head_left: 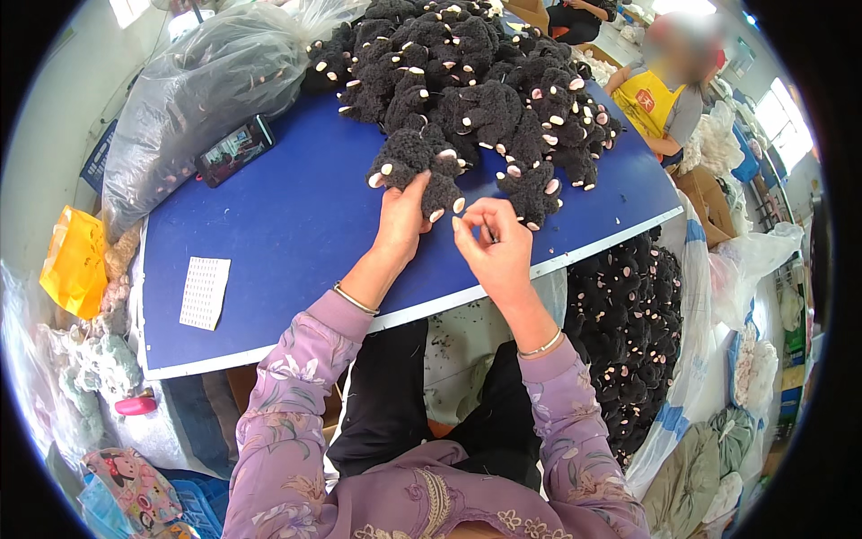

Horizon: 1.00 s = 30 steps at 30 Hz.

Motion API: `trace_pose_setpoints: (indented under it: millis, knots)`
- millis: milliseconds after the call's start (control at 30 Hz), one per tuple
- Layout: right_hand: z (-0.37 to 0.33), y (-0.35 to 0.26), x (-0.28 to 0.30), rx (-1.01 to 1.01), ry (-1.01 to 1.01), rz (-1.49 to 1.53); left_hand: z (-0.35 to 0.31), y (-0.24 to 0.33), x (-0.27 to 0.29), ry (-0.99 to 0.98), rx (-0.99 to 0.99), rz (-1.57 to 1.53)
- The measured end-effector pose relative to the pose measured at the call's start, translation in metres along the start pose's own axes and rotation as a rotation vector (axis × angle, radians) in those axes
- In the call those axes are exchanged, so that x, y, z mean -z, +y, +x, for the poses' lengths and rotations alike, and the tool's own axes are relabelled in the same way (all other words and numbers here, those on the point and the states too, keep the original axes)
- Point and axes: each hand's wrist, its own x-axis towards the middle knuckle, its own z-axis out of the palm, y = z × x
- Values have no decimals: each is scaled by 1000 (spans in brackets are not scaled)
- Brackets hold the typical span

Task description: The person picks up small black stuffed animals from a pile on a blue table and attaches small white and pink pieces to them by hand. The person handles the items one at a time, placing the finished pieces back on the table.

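A black plush toy (406,154) with pale pink paw tips is gripped in my left hand (400,216), just above the blue table. Close beside its lower right paw, my right hand (499,250) is closed in a pinch, thumb against forefinger. Whatever sits between those fingertips is too small to make out. More black plush toys (480,108) are heaped on the far side of the table, and one plush toy (532,190) lies right beyond my right hand.
On the blue table (296,234) lie a phone (235,151) and a white printed sheet (205,293). A large clear plastic bag (206,90) leans at the far left. Right of my legs, a sack (687,314) holds many black plush toys. Another person in a yellow apron (648,103) sits at the far right.
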Motion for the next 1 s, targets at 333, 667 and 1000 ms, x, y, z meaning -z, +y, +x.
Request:
trace_pose_setpoints:
  millis: [333, 667, 1000]
  knots:
    - [0, 1, -12, 34, -101, -192, -4, -6, -9, 57, -76, -45]
    - [-1, 3, -14, 16, -49, -198, -1, -17, -6, -52, -331, 267]
    - [-4, -7, -16, -172, 12, 105, -4, -13, -6, 56, -495, 538]
